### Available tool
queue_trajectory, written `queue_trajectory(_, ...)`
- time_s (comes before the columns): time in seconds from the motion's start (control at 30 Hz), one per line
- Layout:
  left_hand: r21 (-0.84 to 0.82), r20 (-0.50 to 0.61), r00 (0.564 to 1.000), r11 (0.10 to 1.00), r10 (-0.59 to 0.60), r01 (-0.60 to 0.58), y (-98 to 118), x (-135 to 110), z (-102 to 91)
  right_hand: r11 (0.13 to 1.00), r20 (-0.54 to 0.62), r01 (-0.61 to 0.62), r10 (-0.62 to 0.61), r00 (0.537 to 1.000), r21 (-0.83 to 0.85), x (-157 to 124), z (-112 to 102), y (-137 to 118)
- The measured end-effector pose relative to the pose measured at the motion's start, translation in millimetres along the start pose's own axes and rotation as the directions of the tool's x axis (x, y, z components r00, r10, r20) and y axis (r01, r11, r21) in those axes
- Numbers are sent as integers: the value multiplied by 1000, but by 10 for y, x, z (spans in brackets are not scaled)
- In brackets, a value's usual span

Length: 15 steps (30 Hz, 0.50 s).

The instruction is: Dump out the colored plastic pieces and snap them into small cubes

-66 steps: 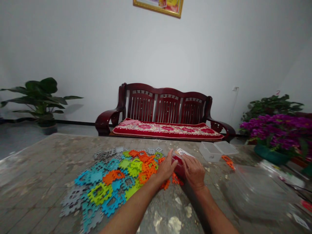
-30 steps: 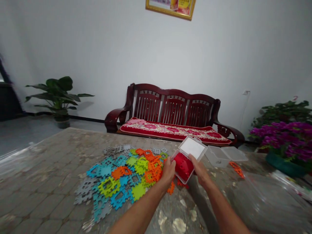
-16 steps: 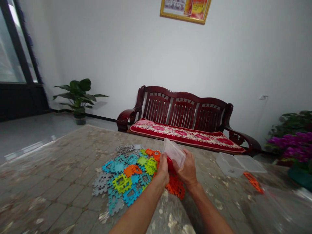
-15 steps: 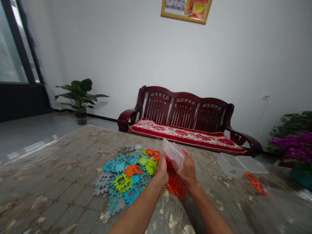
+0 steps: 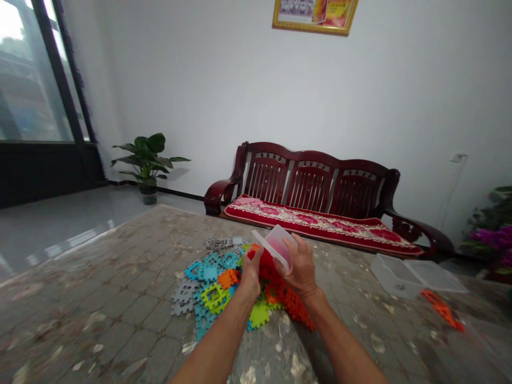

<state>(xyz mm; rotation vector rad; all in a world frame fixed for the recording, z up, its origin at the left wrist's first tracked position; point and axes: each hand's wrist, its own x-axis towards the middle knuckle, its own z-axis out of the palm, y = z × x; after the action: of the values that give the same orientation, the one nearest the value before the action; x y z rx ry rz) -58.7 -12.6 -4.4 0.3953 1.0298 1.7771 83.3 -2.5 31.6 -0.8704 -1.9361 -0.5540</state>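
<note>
Head view: clear box (image 5: 280, 240) tipped further than a second ago, red pieces (image 5: 269, 266) partly out toward 7 o'clock. Box is gripped by right hand's (image 5: 302, 269) curled fingers; pieces touched by left hand's (image 5: 251, 274) half-curled fingers, hold unclear.

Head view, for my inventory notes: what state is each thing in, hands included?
Left hand: fingers against the red pieces, grip partly hidden.
Right hand: closed on the held box.
Held box: lifted, tilted.
Red pieces: bunched below the held box.
Toothed pieces: heaped, overlapping.
Open box: upright, lid folded back.
Orange pieces: lying beside the open box.
Seat cover: spread along the sofa.
Potted plant: upright.
</note>
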Motion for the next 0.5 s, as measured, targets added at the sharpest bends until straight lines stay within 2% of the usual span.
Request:
queue_trajectory(0.13,358,-92,976,921,196,-152,57,90,-113,999,-21,-35,35,999,-11,-40,-1,35)
queue_trajectory(0.27,499,-102,953,843,286,-200,157,112,-193,997,-86,-70,67,994,-39,-46,-90,89)
queue_trajectory(0.33,578,-60,940,779,337,-242,200,57,-210,996,-94,-83,79,992,-44,-41,-144,130)
queue_trajectory(0.4,710,46,911,629,409,-318,230,-47,-206,995,-92,-93,89,992,-43,-39,-191,182)
queue_trajectory(0.5,854,288,841,275,458,-442,254,-252,-160,991,-98,-129,125,987,-42,-60,-248,269)
